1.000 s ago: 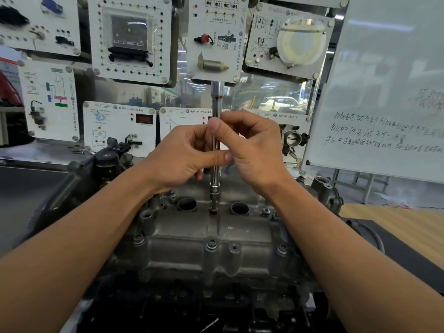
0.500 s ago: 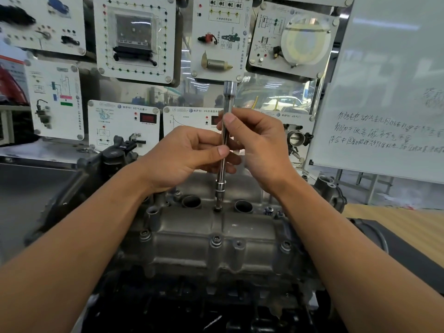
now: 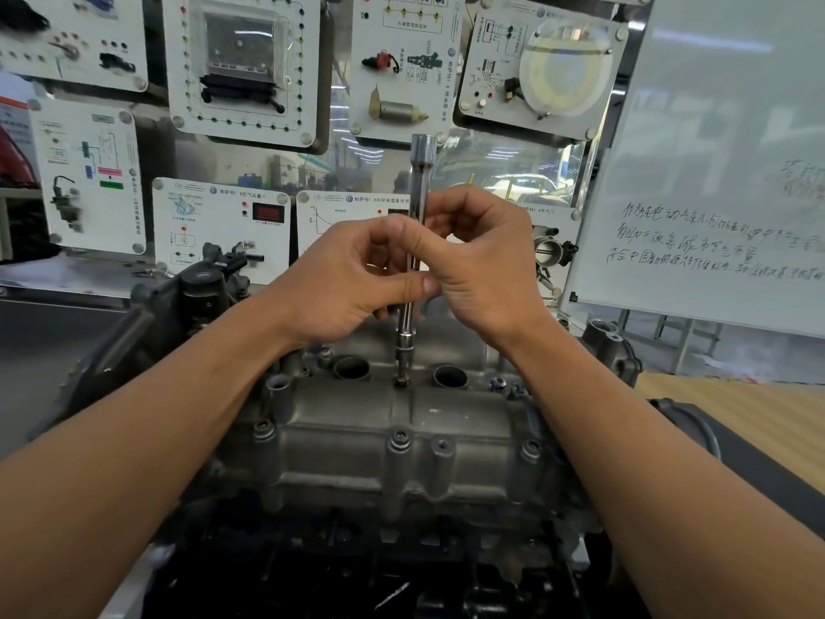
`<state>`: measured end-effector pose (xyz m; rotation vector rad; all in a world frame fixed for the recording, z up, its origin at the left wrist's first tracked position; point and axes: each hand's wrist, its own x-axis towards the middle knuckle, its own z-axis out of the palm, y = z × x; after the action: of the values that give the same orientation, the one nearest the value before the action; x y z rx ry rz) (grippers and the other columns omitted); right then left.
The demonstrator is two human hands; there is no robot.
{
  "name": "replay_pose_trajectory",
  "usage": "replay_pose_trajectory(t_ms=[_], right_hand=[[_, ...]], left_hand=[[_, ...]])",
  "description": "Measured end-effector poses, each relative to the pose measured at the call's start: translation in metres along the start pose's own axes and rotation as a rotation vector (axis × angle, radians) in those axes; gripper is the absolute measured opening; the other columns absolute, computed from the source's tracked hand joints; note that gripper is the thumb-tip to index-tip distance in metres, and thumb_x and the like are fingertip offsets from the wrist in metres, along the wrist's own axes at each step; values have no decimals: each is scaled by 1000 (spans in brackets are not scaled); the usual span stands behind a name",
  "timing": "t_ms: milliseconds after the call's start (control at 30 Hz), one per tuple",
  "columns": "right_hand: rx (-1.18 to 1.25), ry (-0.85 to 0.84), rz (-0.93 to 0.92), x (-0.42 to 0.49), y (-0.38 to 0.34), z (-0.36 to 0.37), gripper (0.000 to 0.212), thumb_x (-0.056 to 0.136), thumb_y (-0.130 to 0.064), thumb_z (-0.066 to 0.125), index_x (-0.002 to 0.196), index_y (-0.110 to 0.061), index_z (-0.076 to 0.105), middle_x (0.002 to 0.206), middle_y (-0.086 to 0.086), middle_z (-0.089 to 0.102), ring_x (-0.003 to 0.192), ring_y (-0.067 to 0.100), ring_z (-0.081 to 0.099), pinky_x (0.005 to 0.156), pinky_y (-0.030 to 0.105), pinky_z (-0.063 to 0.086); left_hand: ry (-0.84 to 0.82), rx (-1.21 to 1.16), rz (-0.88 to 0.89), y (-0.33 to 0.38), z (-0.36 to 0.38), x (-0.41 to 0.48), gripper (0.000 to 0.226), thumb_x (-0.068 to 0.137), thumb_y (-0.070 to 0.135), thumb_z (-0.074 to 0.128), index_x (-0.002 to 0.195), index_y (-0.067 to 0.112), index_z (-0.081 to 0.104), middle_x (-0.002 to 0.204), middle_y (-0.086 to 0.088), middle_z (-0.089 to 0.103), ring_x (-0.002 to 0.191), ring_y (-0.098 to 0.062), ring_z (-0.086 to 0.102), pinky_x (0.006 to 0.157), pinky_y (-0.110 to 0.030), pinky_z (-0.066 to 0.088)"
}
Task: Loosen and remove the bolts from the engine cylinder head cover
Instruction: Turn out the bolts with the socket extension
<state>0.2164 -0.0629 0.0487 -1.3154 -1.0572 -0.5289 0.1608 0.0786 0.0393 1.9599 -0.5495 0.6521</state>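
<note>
pinching the upright extension bar [image 3: 417, 243], the left hand [image 3: 343, 283] and right hand [image 3: 482, 265] grasp its shaft; its socket [image 3: 404, 355] sits on a bolt [image 3: 401, 381] atop the cylinder head cover [image 3: 357, 422].

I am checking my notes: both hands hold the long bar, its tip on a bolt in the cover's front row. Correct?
Not the front row. The head view shows the left hand and right hand holding the bar, its tip on a bolt between the two round holes further back on the cover.
</note>
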Motion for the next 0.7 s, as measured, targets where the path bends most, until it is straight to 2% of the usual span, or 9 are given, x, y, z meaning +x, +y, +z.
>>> replay_pose_trajectory(t_ms=[67, 167, 233, 300, 367, 467, 533, 600, 700], right_hand=[[-6, -9, -12, 1, 1, 0, 19, 79, -8, 83, 79, -15, 65, 67, -11, 63, 63, 5, 58, 65, 20, 49], [-3, -41, 23, 1, 1, -1, 15, 88, -12, 74, 77, -17, 66, 66, -10, 62, 61, 9, 55, 59, 21, 45], [-10, -72, 59, 1, 1, -1, 14, 93, -17, 68, 80, -14, 68, 72, 2, 64, 65, 14, 57, 60, 24, 44], [13, -98, 94, 1, 1, 0, 16, 95, -20, 62, 86, -11, 71, 80, 4, 68, 70, 15, 61, 58, 21, 46], [50, -101, 136, 1, 1, 0, 18, 98, -19, 57, 93, -9, 72, 87, 3, 69, 74, 12, 64, 56, 16, 45], [49, -48, 128, 0, -2, -3, 21, 100, -14, 57, 91, -2, 70, 84, 15, 69, 66, 6, 62, 51, 17, 47], [14, -19, 56, -1, -1, -3, 29, 97, -17, 64, 88, 10, 67, 88, 33, 65, 73, 29, 66, 60, 34, 56], [35, 15, 26, -1, -2, -2, 28, 91, -16, 73, 90, 11, 68, 90, 37, 65, 87, 48, 65, 77, 51, 57], [57, 80, 39, -2, -4, -1, 17, 82, -11, 81, 86, 2, 71, 85, 23, 71, 81, 38, 68, 78, 44, 58]], left_hand=[[-42, -11, -42, -2, -1, -1, 52, 77, 35, 71, 118, 3, 64, 100, -25, 69, 84, -25, 69, 71, -41, 56], [-147, -62, -98, -4, -4, 0, 23, 90, 25, 67, 106, 8, 69, 91, -4, 76, 87, -23, 72, 77, -35, 57], [-141, -140, -108, -6, -6, 0, 20, 87, 14, 63, 106, 8, 69, 99, -9, 76, 97, -29, 72, 88, -40, 56], [-142, -178, -101, -6, -6, -1, 28, 85, 7, 62, 112, 3, 67, 110, -21, 72, 109, -36, 68, 101, -46, 51], [-171, -170, -95, -6, -5, -2, 25, 89, 2, 63, 114, 1, 66, 113, -24, 71, 112, -35, 67, 106, -48, 47], [-159, -117, -87, -5, -4, -3, 26, 86, 11, 61, 110, 3, 69, 102, -16, 76, 101, -23, 73, 93, -31, 55], [-141, -89, -92, -5, -3, -4, 27, 82, 15, 67, 104, 0, 69, 91, -10, 78, 90, -17, 75, 81, -20, 56], [-115, -55, -75, -4, -3, -4, 26, 78, 16, 72, 94, -4, 65, 82, -12, 77, 81, -15, 75, 75, -19, 56], [-55, -14, -31, -3, -3, -4, 42, 73, 18, 77, 91, -13, 56, 83, -27, 70, 74, -24, 72, 74, -35, 60]])
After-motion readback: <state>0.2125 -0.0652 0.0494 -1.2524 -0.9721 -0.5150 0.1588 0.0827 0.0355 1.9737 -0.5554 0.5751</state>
